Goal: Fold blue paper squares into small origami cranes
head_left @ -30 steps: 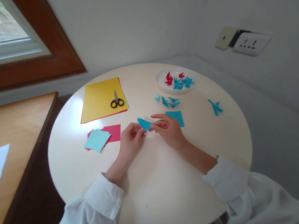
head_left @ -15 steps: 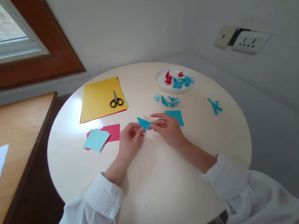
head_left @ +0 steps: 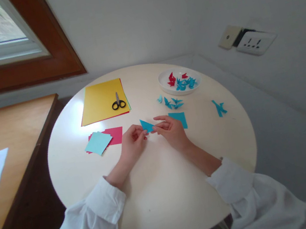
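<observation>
A blue piece of origami paper [head_left: 146, 125], folded into a triangle, is pinched between both hands above the round table. My left hand [head_left: 133, 138] grips its lower left corner with thumb and fingers. At its right corner, my right hand [head_left: 172, 131] pinches the paper, with the index finger stretched out. Flat blue paper [head_left: 179, 118] lies just beyond my right hand and is partly hidden by it. Left of my left hand lie light blue squares [head_left: 98, 142] on top of red squares [head_left: 116, 135].
Yellow sheets [head_left: 99, 96] carry black-handled scissors [head_left: 118, 103] at the back left. A white plate [head_left: 166, 87] holds red and blue folded cranes. Several blue cranes [head_left: 173, 103] lie before it. Blue folded paper strips [head_left: 219, 108] rest at the right of the white table [head_left: 166, 191].
The view has shifted very slightly. Both hands keep the same hold on the folded blue paper, and nothing else has visibly moved.
</observation>
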`<state>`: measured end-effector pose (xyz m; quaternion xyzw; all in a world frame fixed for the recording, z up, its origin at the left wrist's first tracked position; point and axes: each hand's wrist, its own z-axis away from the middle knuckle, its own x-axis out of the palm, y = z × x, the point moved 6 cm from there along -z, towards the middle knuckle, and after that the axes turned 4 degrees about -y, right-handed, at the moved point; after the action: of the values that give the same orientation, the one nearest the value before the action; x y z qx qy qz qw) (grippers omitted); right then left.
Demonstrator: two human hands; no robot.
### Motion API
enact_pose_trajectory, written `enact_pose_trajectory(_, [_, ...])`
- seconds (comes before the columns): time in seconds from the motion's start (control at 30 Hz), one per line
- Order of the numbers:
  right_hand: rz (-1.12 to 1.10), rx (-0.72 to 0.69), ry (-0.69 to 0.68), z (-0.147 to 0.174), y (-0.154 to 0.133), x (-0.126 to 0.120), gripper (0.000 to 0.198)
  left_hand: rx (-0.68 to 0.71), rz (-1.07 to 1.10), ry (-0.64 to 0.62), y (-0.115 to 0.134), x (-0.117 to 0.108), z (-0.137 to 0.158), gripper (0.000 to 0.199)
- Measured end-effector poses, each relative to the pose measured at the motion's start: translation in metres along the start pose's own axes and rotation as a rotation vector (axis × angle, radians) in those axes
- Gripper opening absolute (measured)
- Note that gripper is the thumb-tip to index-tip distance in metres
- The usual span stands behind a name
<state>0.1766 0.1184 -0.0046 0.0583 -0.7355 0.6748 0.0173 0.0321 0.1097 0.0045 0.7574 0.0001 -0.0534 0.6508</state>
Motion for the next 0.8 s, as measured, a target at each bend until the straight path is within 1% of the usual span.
enact_pose_trajectory(0.07, [-0.009,0.004,0.000,0.0002,-0.0008,-0.0001,0.034,-0.014,0.020,0.001,0.0009,0.0001,0.0004,0.010])
enact_pose_trajectory(0.27, [-0.001,0.007,0.014,0.0016,-0.0019,-0.0030,0.031,-0.139,0.048,-0.072,-0.0005,0.0026,0.0027,0.013])
enact_pose_trajectory(0.37, [0.013,0.002,0.016,0.0017,-0.0012,-0.0039,0.030,-0.171,0.056,-0.078,-0.0037,0.0014,0.0028,0.016])
enact_pose_trajectory(0.5, [-0.018,-0.005,0.007,0.0007,0.0001,-0.0034,0.032,-0.173,0.053,-0.070,-0.0048,0.0000,0.0025,0.017])
enact_pose_trajectory(0.8, [-0.027,-0.010,0.007,-0.0004,0.0008,-0.0028,0.032,-0.158,0.031,-0.032,0.0007,-0.0020,0.0041,0.012])
